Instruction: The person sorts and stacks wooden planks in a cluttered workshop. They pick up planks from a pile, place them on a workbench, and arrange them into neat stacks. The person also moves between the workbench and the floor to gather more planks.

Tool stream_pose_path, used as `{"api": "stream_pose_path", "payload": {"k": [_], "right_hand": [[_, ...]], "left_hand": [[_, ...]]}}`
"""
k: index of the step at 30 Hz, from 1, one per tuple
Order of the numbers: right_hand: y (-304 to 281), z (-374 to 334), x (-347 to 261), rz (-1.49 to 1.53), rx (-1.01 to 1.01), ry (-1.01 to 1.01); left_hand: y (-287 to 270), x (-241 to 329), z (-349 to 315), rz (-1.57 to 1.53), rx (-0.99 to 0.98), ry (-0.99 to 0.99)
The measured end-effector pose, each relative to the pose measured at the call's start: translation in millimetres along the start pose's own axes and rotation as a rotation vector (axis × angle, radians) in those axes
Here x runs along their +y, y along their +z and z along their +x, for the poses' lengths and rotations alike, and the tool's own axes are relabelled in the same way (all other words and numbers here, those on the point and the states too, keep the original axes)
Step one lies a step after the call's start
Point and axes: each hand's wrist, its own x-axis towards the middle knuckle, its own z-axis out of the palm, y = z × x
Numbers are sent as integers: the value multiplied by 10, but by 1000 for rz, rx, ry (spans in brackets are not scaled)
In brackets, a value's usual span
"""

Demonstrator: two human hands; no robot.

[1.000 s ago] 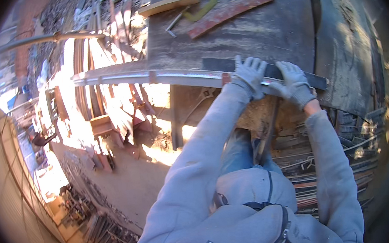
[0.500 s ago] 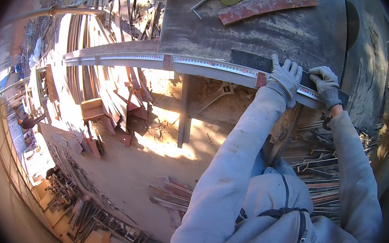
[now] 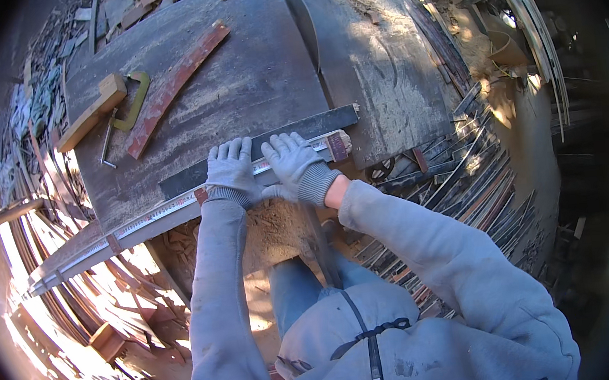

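Observation:
My left hand (image 3: 231, 173), in a grey work glove, lies with its fingers stretched over a dark flat strip (image 3: 333, 120). My right hand (image 3: 296, 167), gloved the same way, rests close beside it, fingers also flat on the strip. The strip lies on a large dark tabletop (image 3: 249, 71), near its front edge. Along that edge, under and beside my palms, runs a long rail bearing a white measuring scale (image 3: 145, 221). Reddish bands mark the rail in places, one of them a dark red block (image 3: 337, 146) near its right end.
On the tabletop lie a red worn board (image 3: 177, 88), a green C-clamp (image 3: 133, 104) and a wood block (image 3: 95, 111). A dark disc edge (image 3: 302, 29) shows at the table's right side. Piles of thin strips (image 3: 460, 204) cover the ground at right, with more (image 3: 55, 265) at left.
My view has turned to the right. My right hand has moved left from the strip's right end to beside my left hand, and its curled fingers now lie flat.

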Motion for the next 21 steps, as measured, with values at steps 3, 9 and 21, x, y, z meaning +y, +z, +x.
{"api": "stream_pose_path", "payload": {"k": [3,9,21], "right_hand": [[-36,204,35,-35,-215,-16],[-46,936,263,-51,-158,10],[-219,728,290,306,-326,96]], "left_hand": [[-68,-57,90,19,-46,-36],[-217,-379,618,55,14,-48],[161,-304,240,45,258,81]]}}
